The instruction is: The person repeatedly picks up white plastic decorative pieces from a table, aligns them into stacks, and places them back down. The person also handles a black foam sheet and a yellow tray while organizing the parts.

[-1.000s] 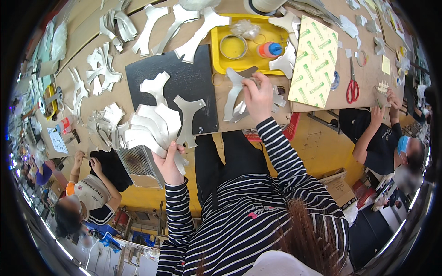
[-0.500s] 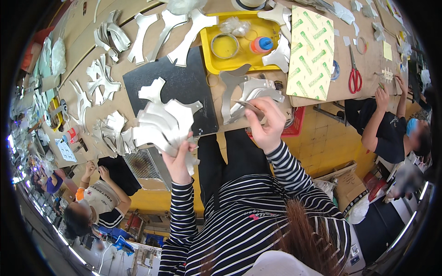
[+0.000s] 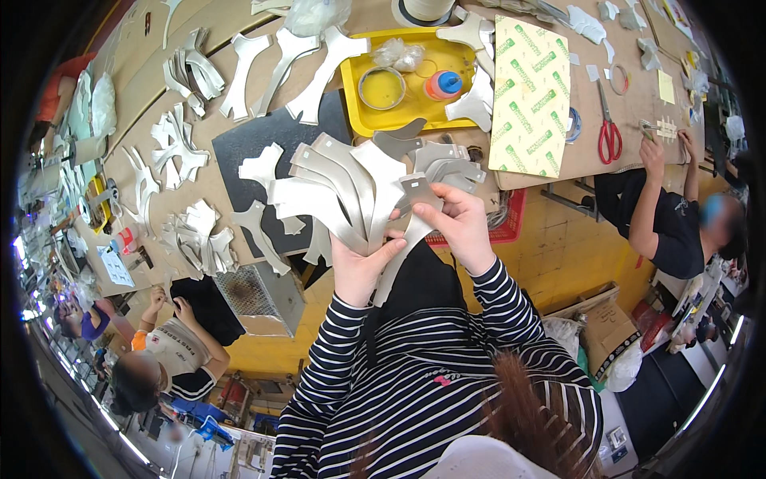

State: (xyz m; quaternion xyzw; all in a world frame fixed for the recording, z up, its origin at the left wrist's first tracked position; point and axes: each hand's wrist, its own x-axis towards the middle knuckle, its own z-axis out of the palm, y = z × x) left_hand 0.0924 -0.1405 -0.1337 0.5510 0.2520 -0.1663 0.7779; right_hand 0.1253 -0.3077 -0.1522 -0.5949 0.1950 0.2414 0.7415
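My left hand [image 3: 361, 267] grips a fanned stack of silver-grey curved cut pieces [image 3: 335, 191] by their lower ends, held up above my lap. My right hand [image 3: 453, 223] pinches one more grey piece [image 3: 416, 206] at the right side of that fan, touching the stack. Behind the fan, a black mat [image 3: 247, 144] on the brown table [image 3: 152, 88] carries a few loose pieces. More grey pieces [image 3: 447, 164] lie at the table edge just beyond my right hand.
A yellow tray [image 3: 359, 112] holds a round tin, a blue-capped bottle and a plastic bag. A green-patterned sheet [image 3: 531, 96] and red scissors [image 3: 610, 132] lie to the right. One person sits at the right, another at the lower left. A metal mesh box [image 3: 259, 291] stands below the table.
My right hand left the table edge with a grey piece and brought it to the fan. My left hand lifted the stack higher and toward the middle.
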